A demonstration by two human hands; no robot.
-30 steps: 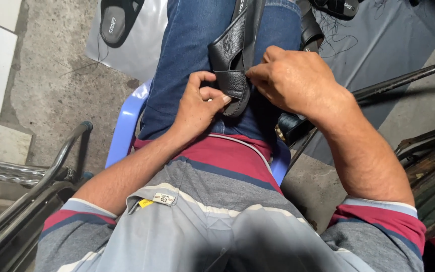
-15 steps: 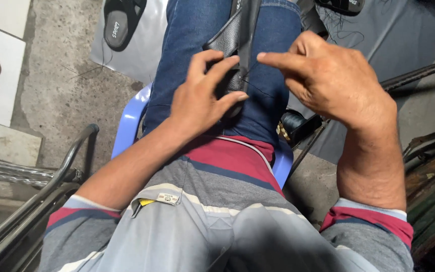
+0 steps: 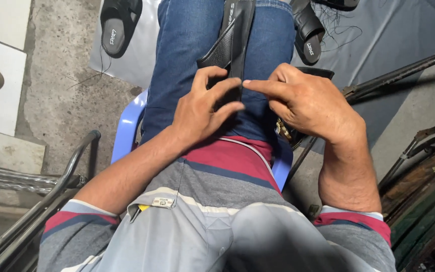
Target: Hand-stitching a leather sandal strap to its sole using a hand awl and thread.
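Note:
A black sandal (image 3: 232,38) stands on edge between my knees, over my blue jeans (image 3: 190,45). My left hand (image 3: 205,108) wraps its near end, fingers curled over the sole and strap. My right hand (image 3: 305,103) is beside it, its index finger stretched out and touching the sandal's edge where my left fingertips rest. Whether a needle or thread sits between the fingers cannot be made out.
I sit on a pale blue plastic chair (image 3: 127,128). Black sandals lie on a grey sheet on the ground: one at upper left (image 3: 118,25), another at upper right (image 3: 308,30). Metal bars (image 3: 51,194) stand at left, rods and wood (image 3: 419,151) at right.
The sandal has slid away from my belly toward my knees. My hands loosened from a tight grip and my right index finger now points onto its edge.

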